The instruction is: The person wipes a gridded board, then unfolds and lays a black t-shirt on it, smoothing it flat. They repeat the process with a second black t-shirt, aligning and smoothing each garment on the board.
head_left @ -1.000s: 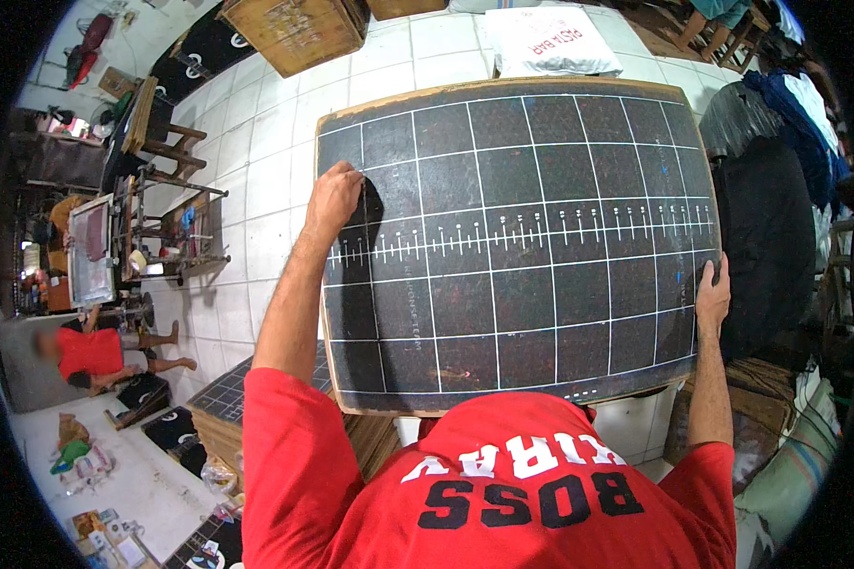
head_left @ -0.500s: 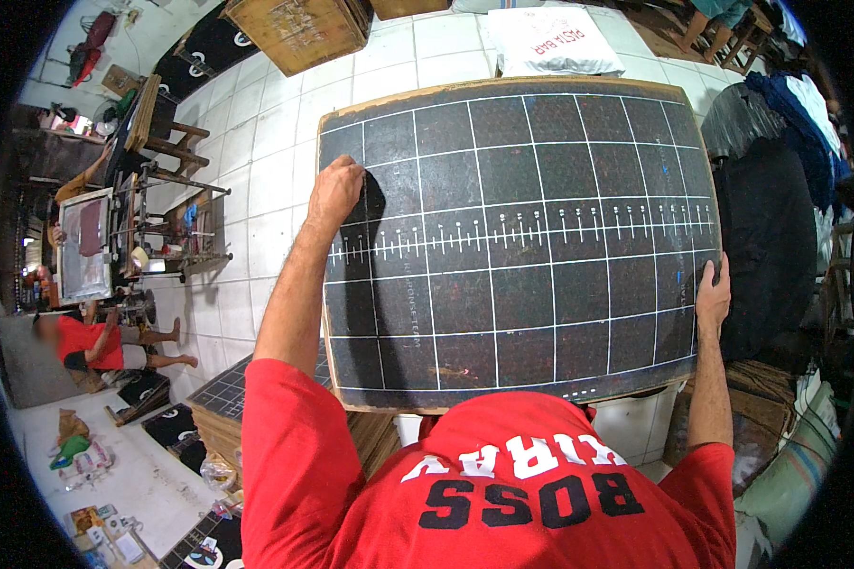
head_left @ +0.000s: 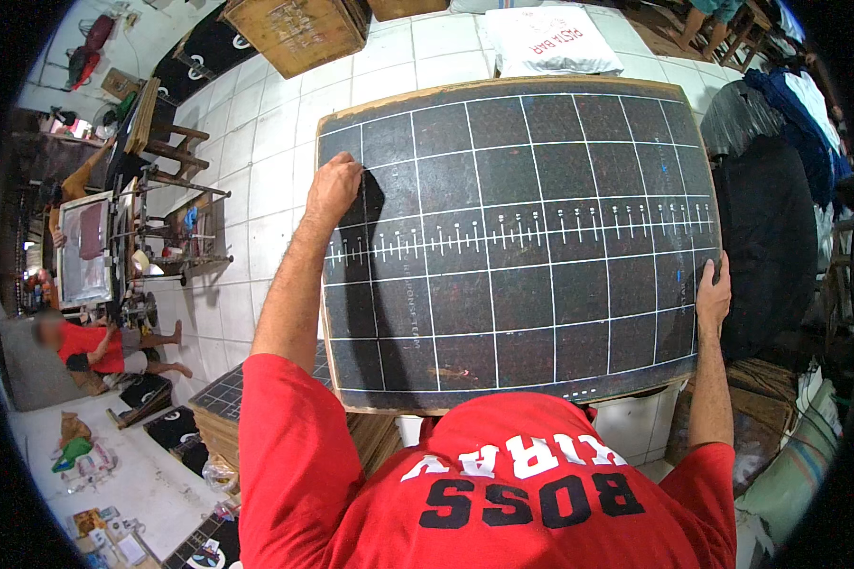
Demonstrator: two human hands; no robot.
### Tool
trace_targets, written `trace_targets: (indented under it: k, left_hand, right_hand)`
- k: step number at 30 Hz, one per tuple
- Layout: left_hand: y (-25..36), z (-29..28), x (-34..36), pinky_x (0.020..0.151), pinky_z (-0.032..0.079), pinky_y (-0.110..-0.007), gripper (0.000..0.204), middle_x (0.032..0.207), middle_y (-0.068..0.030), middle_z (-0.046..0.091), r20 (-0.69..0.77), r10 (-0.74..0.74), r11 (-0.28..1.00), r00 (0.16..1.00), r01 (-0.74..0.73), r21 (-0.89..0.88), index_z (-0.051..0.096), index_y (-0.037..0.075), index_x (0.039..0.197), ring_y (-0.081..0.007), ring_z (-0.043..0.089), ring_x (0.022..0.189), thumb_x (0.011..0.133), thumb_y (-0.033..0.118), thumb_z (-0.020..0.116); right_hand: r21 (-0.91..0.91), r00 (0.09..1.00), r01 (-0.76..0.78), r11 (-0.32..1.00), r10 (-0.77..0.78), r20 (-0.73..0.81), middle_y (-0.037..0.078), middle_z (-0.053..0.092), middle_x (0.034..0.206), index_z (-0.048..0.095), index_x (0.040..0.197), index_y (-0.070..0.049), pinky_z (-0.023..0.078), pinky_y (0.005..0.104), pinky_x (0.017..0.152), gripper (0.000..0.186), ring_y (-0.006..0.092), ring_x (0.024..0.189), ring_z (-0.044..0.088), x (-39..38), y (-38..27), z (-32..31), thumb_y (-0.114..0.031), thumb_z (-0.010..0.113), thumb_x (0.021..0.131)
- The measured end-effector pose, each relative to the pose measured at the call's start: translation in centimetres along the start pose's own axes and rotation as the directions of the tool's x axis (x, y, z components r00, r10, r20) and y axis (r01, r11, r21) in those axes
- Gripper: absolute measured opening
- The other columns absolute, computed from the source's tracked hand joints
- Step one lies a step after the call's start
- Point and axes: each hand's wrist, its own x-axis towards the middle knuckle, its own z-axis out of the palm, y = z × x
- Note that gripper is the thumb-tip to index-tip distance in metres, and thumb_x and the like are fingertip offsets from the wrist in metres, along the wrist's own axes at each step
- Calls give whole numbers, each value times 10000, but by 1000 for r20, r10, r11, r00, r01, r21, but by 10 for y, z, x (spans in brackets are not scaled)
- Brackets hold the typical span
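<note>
The black board (head_left: 560, 294) lies face up right in front of the person, broad and wooden-edged, ruled all over with a white grid and with a row of short white ticks across its middle. I can't make out what carries it.

The left hand (head_left: 336, 190) is on its upper-left part, knuckles up and fingers curled together, throwing a dark shadow over the ruled surface. From here I cannot tell whether that grip pinches anything. The right hand (head_left: 713, 292) is clamped on the board's right edge, the thumb lying over the top face and the fingers along the outside; that grip holds the board itself.

The person's red shirt (head_left: 541, 455) fills the near side. By the board's near-left corner sits a stack of boards (head_left: 228, 436), its top one gridded as well. A white package (head_left: 555, 40) with red print lies just past the far edge, and a large wooden case (head_left: 296, 30) stands on the white tiled floor (head_left: 280, 123) to its left. Dark cloth (head_left: 767, 247) is heaped close by on the right. Over on the left, well apart, a co-worker (head_left: 95, 346) in red is near a framed panel (head_left: 88, 242).
</note>
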Motion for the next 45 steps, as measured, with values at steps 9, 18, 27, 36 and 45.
trace_targets:
  k: [9, 18, 27, 36, 45]
  left_hand:
    - [-4, -1, 6, 823, 573, -472, 154, 981, -171, 690, 41, 13, 1000, 999, -14, 27, 751, -9, 894, -383, 697, 905, 935, 94, 644]
    - [-5, 2, 12, 814, 571, -484, 176, 964, -172, 672, 36, 2, 999, 999, -4, 51, 747, 6, 866, -392, 696, 902, 947, 106, 626]
    - [-19, 13, 14, 824, 564, -489, 146, 958, -191, 667, -51, -76, 997, 996, 77, 30, 726, -9, 918, -397, 689, 887, 931, 105, 636]
    - [-57, 34, -32, 587, 521, -368, 281, 776, -117, 701, -238, -824, 504, 514, 473, -723, 747, -21, 1016, -177, 644, 618, 935, 91, 502]
    - [-102, 8, -137, 654, 633, -320, 219, 830, -83, 663, 0, -964, 63, 267, 226, -972, 696, -90, 1102, -165, 653, 678, 969, 48, 590]
  right_hand:
    - [-17, 1000, -1, 1000, 1, -16, 185, 632, 1405, 480, 1551, -177, 497, 459, 1029, 584, 397, 1250, 625, 0, 2, 3, -469, 525, 1047]
    - [14, 1000, 8, 1000, -8, -6, 185, 629, 1417, 485, 1546, -166, 487, 446, 1049, 571, 387, 1271, 618, -2, -3, -2, -448, 528, 1052]
    - [4, 1000, -25, 1000, 25, -5, 188, 639, 1399, 500, 1537, -176, 492, 451, 1036, 547, 398, 1264, 619, -6, -12, -6, -435, 529, 1056]
    - [-9, 999, 20, 1000, -21, -49, 183, 667, 1341, 499, 1538, -190, 513, 472, 991, 550, 399, 1190, 653, -3, -1, 3, -442, 535, 1050]
    - [7, 999, -28, 1000, 27, 18, 202, 629, 1415, 485, 1544, -153, 492, 447, 1042, 558, 393, 1264, 627, -5, -12, -7, -421, 532, 1057]
